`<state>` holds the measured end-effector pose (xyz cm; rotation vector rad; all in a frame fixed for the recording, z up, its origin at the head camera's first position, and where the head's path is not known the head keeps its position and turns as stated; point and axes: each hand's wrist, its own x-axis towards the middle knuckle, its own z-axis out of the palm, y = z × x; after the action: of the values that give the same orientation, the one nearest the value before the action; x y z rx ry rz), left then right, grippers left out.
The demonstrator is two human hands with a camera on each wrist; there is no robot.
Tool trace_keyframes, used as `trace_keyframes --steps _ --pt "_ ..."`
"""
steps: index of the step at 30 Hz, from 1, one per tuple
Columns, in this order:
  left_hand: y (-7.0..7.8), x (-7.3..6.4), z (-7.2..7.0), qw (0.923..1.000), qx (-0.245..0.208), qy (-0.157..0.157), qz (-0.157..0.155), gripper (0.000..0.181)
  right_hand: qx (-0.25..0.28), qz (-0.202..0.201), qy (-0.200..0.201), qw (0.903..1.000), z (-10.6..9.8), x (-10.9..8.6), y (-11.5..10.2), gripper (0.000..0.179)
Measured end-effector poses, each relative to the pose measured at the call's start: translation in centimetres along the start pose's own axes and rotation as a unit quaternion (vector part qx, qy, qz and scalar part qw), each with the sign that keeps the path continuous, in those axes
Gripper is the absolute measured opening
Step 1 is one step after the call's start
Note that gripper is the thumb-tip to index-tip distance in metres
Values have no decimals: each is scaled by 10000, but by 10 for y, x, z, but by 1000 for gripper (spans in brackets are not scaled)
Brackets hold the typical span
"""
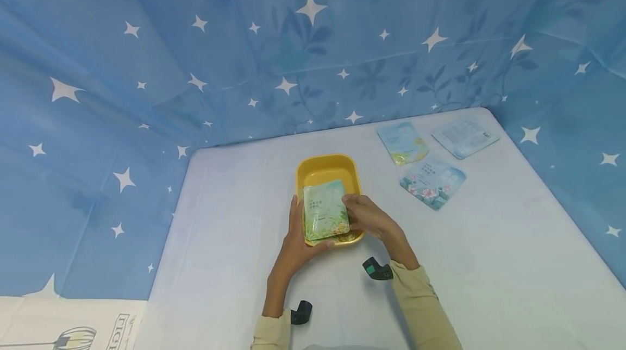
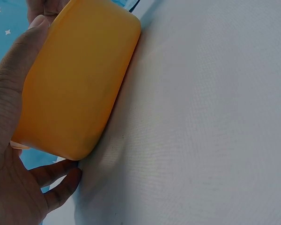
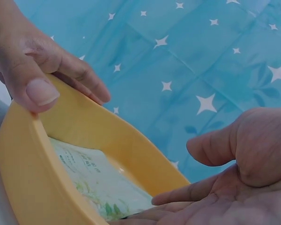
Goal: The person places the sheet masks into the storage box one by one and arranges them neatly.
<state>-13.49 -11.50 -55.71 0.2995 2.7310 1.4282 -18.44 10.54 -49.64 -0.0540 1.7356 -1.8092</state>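
A yellow plastic tub (image 1: 326,163) stands on the white table with a flat, pale green printed sachet (image 1: 323,211) lying in it. Floral print of something beneath that sachet shows at the tub's near end. My left hand (image 1: 295,244) holds the tub's near left corner, thumb over the near rim and fingers along the left side. In the right wrist view, my right hand (image 3: 243,173) reaches over the rim with straight fingers touching the sachet's edge, thumb held apart. The left wrist view shows the tub's outer wall (image 2: 79,79) against the left hand.
Right of the tub lie a blue sachet with yellow flowers (image 1: 403,142), one with pink flowers (image 1: 432,181) and one with its text side up (image 1: 464,136). The white tabletop (image 1: 235,230) surrounds the tub. Blue star-printed cloth (image 1: 274,67) hangs behind the table.
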Motion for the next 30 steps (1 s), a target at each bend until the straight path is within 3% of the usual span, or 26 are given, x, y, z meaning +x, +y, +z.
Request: trace_keyframes --steps 15,20,25,30 --pt "1 3 1 10000 39 -9 82 121 42 -425 -40 9991 -1 -6 -1 55" --pt "0 2 1 10000 76 -46 -30 122 85 -443 282 9986 -7 -13 -3 57" --pt "0 2 1 9999 102 -30 -23 123 636 -548 599 9947 -19 -20 -7 60" --pt "0 2 0 10000 91 -1 -40 123 792 -696 778 9914 -32 -24 -3 59"
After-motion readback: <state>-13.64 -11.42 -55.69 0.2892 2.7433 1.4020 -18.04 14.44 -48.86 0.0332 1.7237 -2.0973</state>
